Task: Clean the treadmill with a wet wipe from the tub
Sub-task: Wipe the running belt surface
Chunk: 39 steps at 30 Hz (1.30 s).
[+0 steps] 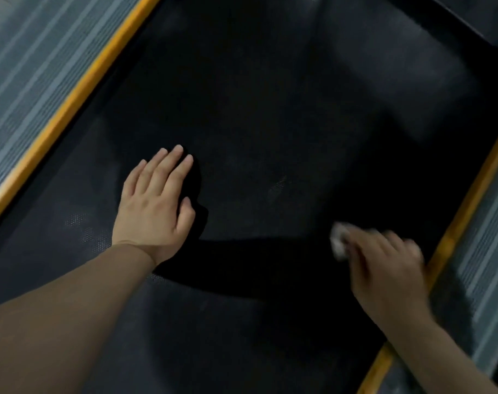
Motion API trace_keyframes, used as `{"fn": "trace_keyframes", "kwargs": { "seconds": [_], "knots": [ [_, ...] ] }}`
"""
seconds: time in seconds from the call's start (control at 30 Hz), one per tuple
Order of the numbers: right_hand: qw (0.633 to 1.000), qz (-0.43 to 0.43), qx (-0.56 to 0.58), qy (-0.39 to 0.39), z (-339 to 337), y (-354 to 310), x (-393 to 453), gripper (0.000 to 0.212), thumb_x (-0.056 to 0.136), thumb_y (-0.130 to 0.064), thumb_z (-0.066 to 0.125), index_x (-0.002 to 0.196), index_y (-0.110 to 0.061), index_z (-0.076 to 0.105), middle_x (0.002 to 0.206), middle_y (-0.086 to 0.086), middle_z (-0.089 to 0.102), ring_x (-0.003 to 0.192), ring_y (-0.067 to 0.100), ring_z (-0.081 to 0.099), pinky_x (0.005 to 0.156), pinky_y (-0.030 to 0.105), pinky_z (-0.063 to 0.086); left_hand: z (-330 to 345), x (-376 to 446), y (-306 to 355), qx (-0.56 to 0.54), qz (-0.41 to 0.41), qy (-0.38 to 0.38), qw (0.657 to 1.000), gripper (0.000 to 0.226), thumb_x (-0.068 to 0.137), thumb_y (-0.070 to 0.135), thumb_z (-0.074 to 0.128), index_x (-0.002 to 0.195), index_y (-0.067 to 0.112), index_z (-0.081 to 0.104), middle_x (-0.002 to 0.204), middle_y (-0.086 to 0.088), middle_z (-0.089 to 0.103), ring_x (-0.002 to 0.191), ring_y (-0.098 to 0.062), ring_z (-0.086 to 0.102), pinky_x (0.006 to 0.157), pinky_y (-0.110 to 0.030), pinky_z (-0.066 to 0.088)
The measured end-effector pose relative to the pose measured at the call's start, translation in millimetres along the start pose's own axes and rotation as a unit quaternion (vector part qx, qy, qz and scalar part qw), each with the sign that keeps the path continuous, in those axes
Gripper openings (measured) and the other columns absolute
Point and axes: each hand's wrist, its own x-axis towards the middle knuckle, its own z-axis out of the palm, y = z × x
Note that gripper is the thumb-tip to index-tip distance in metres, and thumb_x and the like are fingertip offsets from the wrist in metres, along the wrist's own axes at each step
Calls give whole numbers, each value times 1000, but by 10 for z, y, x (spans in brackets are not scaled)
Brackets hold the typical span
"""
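The black treadmill belt fills the middle of the head view. My left hand lies flat on the belt at centre left, fingers straight and together. My right hand, blurred by motion, grips a crumpled white wet wipe and holds it down on the belt near the right edge. Only a small part of the wipe shows past my fingers. The tub is out of view.
A yellow strip borders a grey ribbed side rail on the left. Another yellow strip and ribbed rail run along the right, close to my right hand. A dark raised housing sits at the top right.
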Motion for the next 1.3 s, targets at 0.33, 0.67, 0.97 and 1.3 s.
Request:
{"fn": "trace_keyframes", "kwargs": {
  "seconds": [0.33,0.67,0.97,1.3],
  "knots": [
    [969,-245,0,35,358,-1473,1994,23,93,-17,55,114,-25,61,107,-7,65,103,20,57,88,33,32,8,-10,-12,-6,7,12,1000,61,90,29,38,148,12,40,158,-8,35,149,-25,24,124,-41,12],
    [972,-231,0,-28,249,-423,704,19,91,-15,52,108,-19,60,92,-1,63,84,24,58,78,37,40,-3,-28,-18,-14,-2,5,1000,57,92,27,37,147,13,42,158,-6,36,149,-24,26,124,-42,14],
    [990,-133,5,-40,170,-388,382,17,93,-7,52,105,-10,64,97,6,65,89,26,62,83,37,50,15,-771,208,-53,-173,70,981,55,96,28,42,148,10,40,158,-9,34,148,-28,26,123,-43,14],
    [922,-373,-106,11,375,-2469,2316,24,96,-13,45,115,-19,58,116,2,61,108,26,56,88,38,36,101,-1404,196,-37,-235,51,970,63,89,30,39,148,10,42,158,-9,35,148,-30,24,124,-45,13]
  ]
}}
